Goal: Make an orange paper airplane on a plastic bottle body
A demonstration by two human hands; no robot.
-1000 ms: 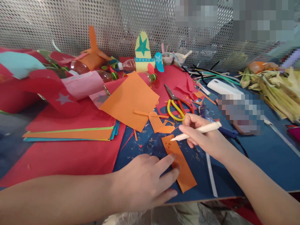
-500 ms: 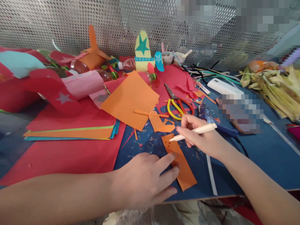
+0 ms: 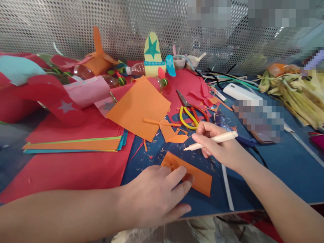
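An orange paper strip (image 3: 201, 176) lies slanted on the blue table, with small dark marks near its left end. My left hand (image 3: 162, 194) rests over this strip, fingers spread and their tips touching it; the thumb is hidden. My right hand (image 3: 215, 143) is closed around a cream-coloured marker pen (image 3: 225, 137). The marker's bare tip points left, above the table and apart from the strip. Just beyond the right hand lie scissors (image 3: 188, 113) with yellow and red handles. Orange paper offcuts (image 3: 168, 131) are between the scissors and a large orange sheet (image 3: 141, 108).
A stack of coloured paper (image 3: 73, 143) sits on red sheets at left. Behind it are paper-covered bottles (image 3: 136, 69) and a yellow paper piece with a green star (image 3: 152, 47). A phone (image 3: 260, 135), a white case (image 3: 243, 92) and dried husks (image 3: 291, 91) occupy the right.
The orange strip has turned under my left hand, its marked end swinging left and toward me. The marker tip has lifted off the strip, my right hand shifting slightly right.
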